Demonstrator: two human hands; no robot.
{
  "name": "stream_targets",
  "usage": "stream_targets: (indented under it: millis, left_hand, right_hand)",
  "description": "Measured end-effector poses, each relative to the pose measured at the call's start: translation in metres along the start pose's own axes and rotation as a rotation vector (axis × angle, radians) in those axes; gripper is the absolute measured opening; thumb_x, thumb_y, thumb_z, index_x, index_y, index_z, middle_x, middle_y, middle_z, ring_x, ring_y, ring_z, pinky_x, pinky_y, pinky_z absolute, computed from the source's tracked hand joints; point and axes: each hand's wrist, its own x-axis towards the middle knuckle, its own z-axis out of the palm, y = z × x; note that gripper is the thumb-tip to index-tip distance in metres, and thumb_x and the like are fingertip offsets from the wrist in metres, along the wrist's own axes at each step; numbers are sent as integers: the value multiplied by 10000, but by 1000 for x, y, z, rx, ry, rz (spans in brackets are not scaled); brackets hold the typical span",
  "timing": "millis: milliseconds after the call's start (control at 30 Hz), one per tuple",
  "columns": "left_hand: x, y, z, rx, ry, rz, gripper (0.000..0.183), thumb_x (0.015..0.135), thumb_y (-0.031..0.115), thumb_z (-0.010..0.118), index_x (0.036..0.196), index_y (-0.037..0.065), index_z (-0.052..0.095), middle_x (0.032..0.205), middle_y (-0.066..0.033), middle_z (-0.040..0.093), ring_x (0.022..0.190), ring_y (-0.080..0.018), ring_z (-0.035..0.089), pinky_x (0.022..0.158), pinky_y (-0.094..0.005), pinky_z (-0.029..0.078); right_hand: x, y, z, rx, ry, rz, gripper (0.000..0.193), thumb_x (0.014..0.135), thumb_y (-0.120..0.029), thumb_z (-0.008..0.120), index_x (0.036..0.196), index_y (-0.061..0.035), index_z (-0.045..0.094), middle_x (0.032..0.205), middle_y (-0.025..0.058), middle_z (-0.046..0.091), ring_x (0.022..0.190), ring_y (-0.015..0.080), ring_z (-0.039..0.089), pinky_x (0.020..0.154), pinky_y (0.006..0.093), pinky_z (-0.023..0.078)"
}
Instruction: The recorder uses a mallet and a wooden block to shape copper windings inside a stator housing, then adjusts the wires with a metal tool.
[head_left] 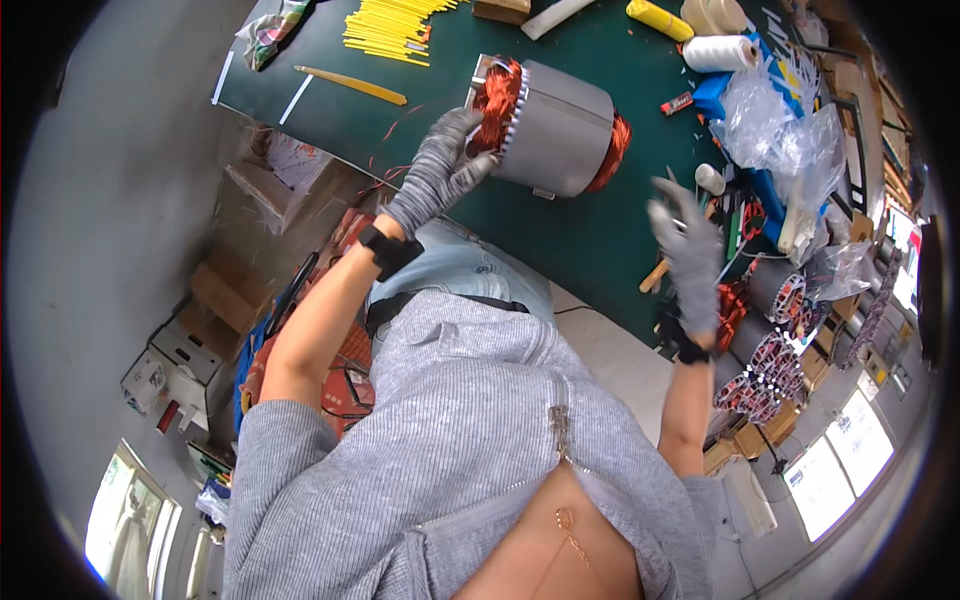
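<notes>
A grey cylindrical motor stator (562,125) lies on its side on the green tabletop (590,265), with orange-red copper windings (497,105) bulging from both ends. My left hand (440,165), in a grey striped glove, touches the left-end winding, thumb and fingers apart; some fingertips are hidden against it. To the right of the stator, my gloved right hand (690,245) is over the table beside a cluster of hand tools, its fingers stretched and spread. A thin pointed tip (670,174) shows by its fingers; whether they touch it is unclear.
Yellow strips (390,30) and a yellow pointed blade-like tool (355,84) lie at the far left. White thread spools (720,53), clear plastic bags (765,120) and a small white bottle (710,179) crowd the right. More wound stators (765,365) stand beyond my right wrist.
</notes>
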Motion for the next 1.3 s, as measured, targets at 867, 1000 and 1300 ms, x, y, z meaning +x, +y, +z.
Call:
stream_targets:
  millis: [867,1000,1300]
  left_hand:
    - [66,117,22,701,93,352,323,756,150,549,1065,73,600,1164,-145,580,1149,-326,501,1036,-461,320]
    - [68,73,44,758,47,349,358,757,171,543,1096,67,591,1183,-152,573,1147,-332,502,1044,-468,309]
    - [67,77,47,708,62,322,355,769,177,532,1102,64,585,1173,-148,579,1145,-325,506,1039,-462,317]
  right_hand:
    - [-17,-36,-48,829,362,-242,385,959,-351,445,753,-47,561,576,12,499,471,61,440,412,197,310]
    - [-14,-56,-32,738,293,-157,373,960,-321,446,736,-47,564,568,4,505,472,56,452,421,202,330]
    - [-15,-51,-22,625,141,-371,226,932,-186,493,783,-34,568,657,38,599,507,68,517,489,200,410]
